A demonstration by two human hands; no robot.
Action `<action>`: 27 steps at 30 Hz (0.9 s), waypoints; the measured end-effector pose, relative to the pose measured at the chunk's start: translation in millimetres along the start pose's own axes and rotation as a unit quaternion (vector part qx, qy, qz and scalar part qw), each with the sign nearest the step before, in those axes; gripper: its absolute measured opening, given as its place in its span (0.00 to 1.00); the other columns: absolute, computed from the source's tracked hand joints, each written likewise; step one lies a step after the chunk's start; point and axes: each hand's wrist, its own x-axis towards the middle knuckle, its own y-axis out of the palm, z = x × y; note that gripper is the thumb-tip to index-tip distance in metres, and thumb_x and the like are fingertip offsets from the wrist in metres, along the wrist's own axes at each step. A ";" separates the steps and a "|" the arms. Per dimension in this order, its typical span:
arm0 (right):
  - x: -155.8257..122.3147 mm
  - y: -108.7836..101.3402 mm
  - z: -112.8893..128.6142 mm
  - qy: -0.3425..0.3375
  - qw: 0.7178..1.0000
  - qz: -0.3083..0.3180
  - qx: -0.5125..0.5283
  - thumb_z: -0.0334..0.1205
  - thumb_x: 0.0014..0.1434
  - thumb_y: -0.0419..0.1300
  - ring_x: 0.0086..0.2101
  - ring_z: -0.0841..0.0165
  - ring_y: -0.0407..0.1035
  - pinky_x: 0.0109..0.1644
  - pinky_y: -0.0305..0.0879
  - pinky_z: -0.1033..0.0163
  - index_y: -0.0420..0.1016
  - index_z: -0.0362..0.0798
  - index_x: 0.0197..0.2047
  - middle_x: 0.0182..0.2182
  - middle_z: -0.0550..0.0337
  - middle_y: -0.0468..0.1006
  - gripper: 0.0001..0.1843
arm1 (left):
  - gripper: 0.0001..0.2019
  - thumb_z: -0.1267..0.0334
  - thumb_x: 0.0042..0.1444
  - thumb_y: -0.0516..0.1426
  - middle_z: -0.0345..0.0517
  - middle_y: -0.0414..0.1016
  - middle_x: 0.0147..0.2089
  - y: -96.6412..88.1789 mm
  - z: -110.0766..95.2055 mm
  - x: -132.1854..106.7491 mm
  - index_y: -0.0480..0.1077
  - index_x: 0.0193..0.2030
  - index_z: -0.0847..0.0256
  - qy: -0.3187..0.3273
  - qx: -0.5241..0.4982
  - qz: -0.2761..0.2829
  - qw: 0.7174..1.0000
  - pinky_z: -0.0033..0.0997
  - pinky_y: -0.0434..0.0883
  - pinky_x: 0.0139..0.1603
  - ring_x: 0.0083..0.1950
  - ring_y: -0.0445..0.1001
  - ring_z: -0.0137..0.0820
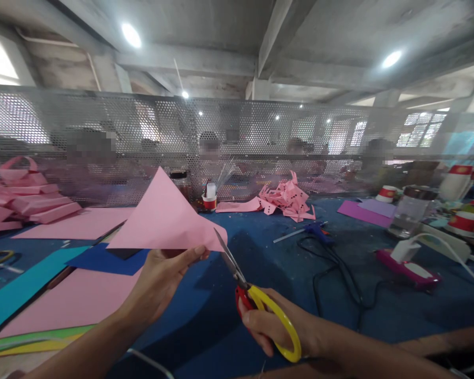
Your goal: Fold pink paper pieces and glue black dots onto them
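My left hand (169, 273) pinches the lower edge of a folded sheet of pink paper (164, 218) and holds it up over the blue table. The paper comes to a point at the top, and its right end is rounded. In my right hand (268, 321) is a pair of scissors (274, 310) with one yellow and one red handle, my fingers through the loops. The blades reach the right end of the paper; whether they are biting into it I cannot tell. Part of my left fingers is hidden behind the paper.
Pink strips (35, 197) lie heaped at the far left, and curled pink cut pieces (286, 197) at the back. A glue gun (318, 230) with its cord, a magenta power strip (408, 269) and a glass jar (411, 210) stand right. A perforated metal screen (253, 126) closes the back.
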 end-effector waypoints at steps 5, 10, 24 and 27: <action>0.4 -0.2 -4.4 -0.022 1.000 0.009 0.009 0.38 0.60 0.54 0.18 0.74 0.58 0.24 0.56 0.70 0.63 0.48 0.29 0.15 0.69 0.64 0.08 | 0.09 0.62 0.48 0.71 0.41 0.82 0.35 0.2 0.0 0.2 0.80 0.35 0.60 -0.002 -0.003 -0.004 1.000 0.24 0.78 0.42 0.38 0.78 0.30; 0.4 1.1 -4.2 -0.032 0.999 0.015 0.033 0.38 0.61 0.54 0.19 0.75 0.59 0.25 0.56 0.70 0.64 0.47 0.30 0.16 0.69 0.65 0.07 | 0.08 0.62 0.47 0.71 0.41 0.82 0.34 3.4 -2.3 -1.1 0.81 0.34 0.61 -0.001 -0.005 -0.009 1.000 0.22 0.77 0.40 0.37 0.78 0.29; 1.8 2.9 1.8 -0.018 0.995 0.041 0.085 0.39 0.59 0.56 0.19 0.76 0.59 0.27 0.56 0.71 0.65 0.47 0.27 0.16 0.68 0.65 0.09 | 0.08 0.61 0.47 0.71 0.43 0.82 0.34 0.5 2.5 -2.1 0.81 0.33 0.61 -0.011 -0.005 -0.018 1.000 0.26 0.78 0.43 0.38 0.79 0.32; 1.9 1.9 0.3 -0.037 0.994 0.052 0.086 0.41 0.61 0.55 0.19 0.75 0.59 0.28 0.56 0.70 0.64 0.47 0.25 0.16 0.68 0.65 0.13 | 0.09 0.62 0.46 0.71 0.44 0.82 0.34 0.5 2.4 -1.6 0.81 0.33 0.61 -0.010 -0.003 -0.018 1.000 0.27 0.78 0.43 0.39 0.79 0.33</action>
